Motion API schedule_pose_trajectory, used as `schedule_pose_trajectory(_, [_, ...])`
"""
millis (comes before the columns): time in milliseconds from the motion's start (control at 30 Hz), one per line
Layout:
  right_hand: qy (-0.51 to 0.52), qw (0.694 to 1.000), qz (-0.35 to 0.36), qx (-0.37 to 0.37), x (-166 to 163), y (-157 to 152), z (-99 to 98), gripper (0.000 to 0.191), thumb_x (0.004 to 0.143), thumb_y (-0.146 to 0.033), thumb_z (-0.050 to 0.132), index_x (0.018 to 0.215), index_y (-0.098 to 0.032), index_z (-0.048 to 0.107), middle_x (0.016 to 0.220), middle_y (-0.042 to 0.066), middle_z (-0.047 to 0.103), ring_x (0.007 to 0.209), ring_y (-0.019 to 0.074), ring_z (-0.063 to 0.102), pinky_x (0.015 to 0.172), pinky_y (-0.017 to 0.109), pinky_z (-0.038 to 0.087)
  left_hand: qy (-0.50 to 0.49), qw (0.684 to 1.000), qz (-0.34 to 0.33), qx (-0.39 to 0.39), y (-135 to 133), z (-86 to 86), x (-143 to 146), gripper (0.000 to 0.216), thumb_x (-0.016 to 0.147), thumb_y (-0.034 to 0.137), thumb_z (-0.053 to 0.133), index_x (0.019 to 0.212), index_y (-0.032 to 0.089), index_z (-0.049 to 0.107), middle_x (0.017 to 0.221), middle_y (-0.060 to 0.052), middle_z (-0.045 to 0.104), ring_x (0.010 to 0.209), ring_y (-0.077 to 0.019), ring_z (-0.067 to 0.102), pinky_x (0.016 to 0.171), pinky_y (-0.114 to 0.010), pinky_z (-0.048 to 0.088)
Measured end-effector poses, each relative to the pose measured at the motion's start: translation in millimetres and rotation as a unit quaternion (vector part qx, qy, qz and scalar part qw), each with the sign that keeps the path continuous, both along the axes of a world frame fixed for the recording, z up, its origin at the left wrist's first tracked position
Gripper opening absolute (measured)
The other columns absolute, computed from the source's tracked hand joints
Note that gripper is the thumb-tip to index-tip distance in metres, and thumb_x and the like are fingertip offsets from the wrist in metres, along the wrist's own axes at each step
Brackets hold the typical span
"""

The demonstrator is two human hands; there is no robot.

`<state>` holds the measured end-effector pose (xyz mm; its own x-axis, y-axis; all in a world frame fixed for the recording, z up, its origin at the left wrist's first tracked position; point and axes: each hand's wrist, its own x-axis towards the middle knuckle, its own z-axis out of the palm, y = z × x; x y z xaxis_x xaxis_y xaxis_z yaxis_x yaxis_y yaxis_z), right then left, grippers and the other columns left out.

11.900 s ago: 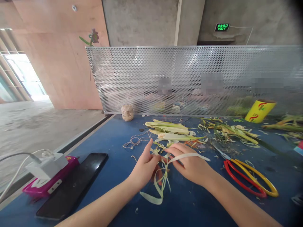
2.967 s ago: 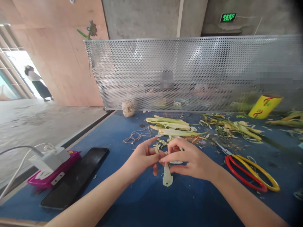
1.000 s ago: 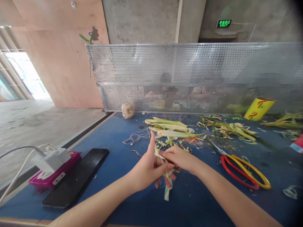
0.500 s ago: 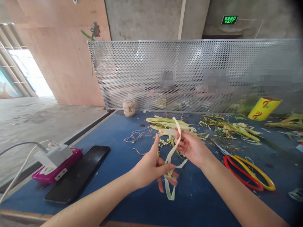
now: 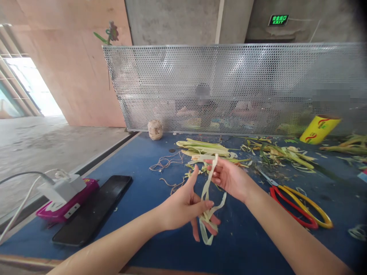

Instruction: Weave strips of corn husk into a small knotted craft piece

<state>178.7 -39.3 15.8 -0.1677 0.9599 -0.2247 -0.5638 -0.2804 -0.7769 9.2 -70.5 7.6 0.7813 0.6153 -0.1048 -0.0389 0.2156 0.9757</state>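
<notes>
Husk strips (image 5: pixel 207 187) above the counter (image 5: pixel 172 252), spanning the two hands: the left hand (image 5: pixel 185 206) has thumb and fingers clamped on the lower part, and the right hand (image 5: pixel 232 177) grips one strip's upper end at its fingertips. Larger husks (image 5: pixel 205 146) lie beyond both hands; a phone (image 5: pixel 94 210) lies left of the left hand, scissors (image 5: pixel 275 185) right of the right.

A blue table (image 5: pixel 160 252) fills the near part of the room. At its far edge stands a perforated metal screen (image 5: pixel 172 72). Behind it rises a grey concrete wall (image 5: pixel 172 23), with 1 lit green exit sign (image 5: pixel 278 20) at far right. On the left, a pinkish board wall (image 5: pixel 74 65) meets a rough grey floor (image 5: pixel 57 145); a bright, white-lit opening (image 5: pixel 31 84) lies at far left.
</notes>
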Motion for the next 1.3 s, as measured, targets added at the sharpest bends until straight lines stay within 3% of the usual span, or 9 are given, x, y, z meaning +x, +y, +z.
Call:
schedule_pose_trajectory(200, [-0.040, 0.997, 0.036, 0.063, 10.6, 0.2, 1.5, 0.014, 0.075, -0.006, 0.057, 0.085, -0.012, 0.065, 0.065, 0.001, 0.063, 0.054, 0.0061, 0.060, 0.055, 0.013, 0.054, -0.015, 1.000, 0.001, -0.008, 2.1, -1.2, -1.1, 0.096, 0.086, 0.019, 0.047, 0.120, 0.025, -0.042, 0.080, -0.014, 0.071, 0.070, -0.0277, 0.068, 0.036, -0.021, 0.047])
schedule_pose_trajectory(433, [-0.115, 0.988, 0.011, 0.104, 9.8, 0.2, -3.6, 0.022, 0.061, -0.022, 0.075, 0.077, -0.013, 0.061, 0.052, -0.005, 0.056, 0.042, 0.0033, 0.054, 0.042, 0.010, 0.050, -0.003, 1.000, -0.009, -0.018, 1.3, -1.1, 0.3, 0.097, 0.085, 0.019, 0.049, 0.120, 0.024, -0.042, 0.079, -0.014, 0.071, 0.070, -0.0274, 0.067, 0.037, -0.020, 0.048])
schedule_pose_trajectory(700, [-0.275, 0.951, -0.014, 0.142, 0.0, -3.9, -6.6, 0.020, 0.069, -0.037, 0.065, 0.073, -0.019, 0.056, 0.048, -0.007, 0.048, 0.031, 0.0084, 0.047, 0.030, 0.021, 0.042, -0.005, 1.000, -0.023, -0.019, -0.3, -0.8, 0.7, 0.099, 0.084, 0.022, 0.051, 0.124, 0.026, -0.039, 0.081, -0.012, 0.071, 0.071, -0.0270, 0.068, 0.042, -0.025, 0.052])
schedule_pose_trajectory(800, [-0.354, 0.915, -0.041, 0.189, 2.7, -3.3, -7.0, 0.017, 0.071, -0.035, 0.063, 0.077, -0.020, 0.060, 0.051, -0.005, 0.051, 0.032, 0.0082, 0.045, 0.031, 0.021, 0.038, -0.019, 0.999, -0.007, -0.025, 0.4, -0.4, 0.5, 0.099, 0.083, 0.023, 0.051, 0.124, 0.025, -0.039, 0.080, -0.012, 0.071, 0.070, -0.0276, 0.067, 0.039, -0.024, 0.051])
schedule_pose_trajectory(867, [-0.426, 0.873, -0.053, 0.232, 5.6, -2.7, -8.2, 0.016, 0.071, -0.032, 0.062, 0.081, -0.020, 0.064, 0.054, -0.003, 0.053, 0.036, 0.0085, 0.045, 0.035, 0.022, 0.036, -0.025, 0.999, -0.002, -0.036, 1.5, 0.0, 0.2, 0.099, 0.083, 0.022, 0.052, 0.125, 0.024, -0.039, 0.078, -0.012, 0.071, 0.070, -0.0276, 0.067, 0.040, -0.025, 0.051])
schedule_pose_trajectory(967, [-0.522, 0.806, -0.028, 0.278, 8.3, -2.7, -11.7, 0.020, 0.073, -0.027, 0.058, 0.090, -0.022, 0.068, 0.058, -0.001, 0.056, 0.048, 0.0118, 0.049, 0.047, 0.025, 0.039, -0.030, 0.998, -0.012, -0.050, 2.9, -0.2, -0.2, 0.098, 0.084, 0.021, 0.051, 0.126, 0.025, -0.037, 0.079, -0.011, 0.071, 0.070, -0.0271, 0.068, 0.043, -0.027, 0.053])
schedule_pose_trajectory(1033, [-0.554, 0.781, -0.005, 0.288, 8.1, -3.9, -13.3, 0.025, 0.076, -0.025, 0.053, 0.097, -0.024, 0.067, 0.062, 0.000, 0.059, 0.051, 0.0133, 0.051, 0.052, 0.027, 0.040, -0.028, 0.998, -0.016, -0.055, 3.2, -0.8, -0.1, 0.097, 0.084, 0.020, 0.051, 0.126, 0.025, -0.037, 0.079, -0.011, 0.071, 0.070, -0.0268, 0.068, 0.044, -0.028, 0.053])
schedule_pose_trajectory(1167, [-0.534, 0.798, -0.008, 0.279, 6.5, -9.0, -8.3, 0.029, 0.077, -0.026, 0.052, 0.103, -0.023, 0.062, 0.069, 0.001, 0.064, 0.051, 0.0135, 0.053, 0.050, 0.027, 0.040, -0.034, 0.998, -0.006, -0.050, 3.2, -1.3, 0.0, 0.095, 0.083, 0.021, 0.052, 0.131, 0.026, -0.029, 0.079, -0.011, 0.071, 0.069, -0.0264, 0.068, 0.042, -0.025, 0.052])
schedule_pose_trajectory(1300, [-0.500, 0.808, -0.032, 0.309, 9.8, -13.2, 2.5, 0.015, 0.077, -0.028, 0.053, 0.086, -0.021, 0.064, 0.074, 0.003, 0.065, 0.070, 0.0174, 0.060, 0.061, 0.028, 0.044, -0.040, 0.997, 0.039, -0.045, 4.4, -2.2, 0.0, 0.094, 0.082, 0.023, 0.054, 0.134, 0.022, -0.024, 0.077, -0.011, 0.070, 0.070, -0.0260, 0.068, 0.040, -0.021, 0.050])
